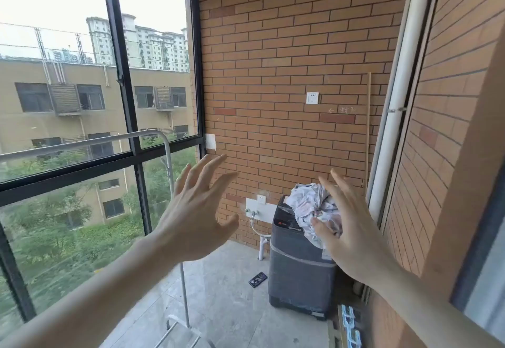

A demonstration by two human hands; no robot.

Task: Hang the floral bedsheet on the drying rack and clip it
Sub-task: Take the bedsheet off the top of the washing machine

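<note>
Head view: two spread hands, left hand (195, 211), right hand (352, 227); one bedsheet (311, 205); one washer (297, 273).

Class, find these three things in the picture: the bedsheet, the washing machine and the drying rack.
bedsheet (311, 205): head view, on the crumpled heap's middle.
washing machine (297, 273): head view, on its dark front wall.
drying rack (82, 144): head view, on its top bar.

Daylight through window (82, 101); sky overexposed; edges warped.
</note>
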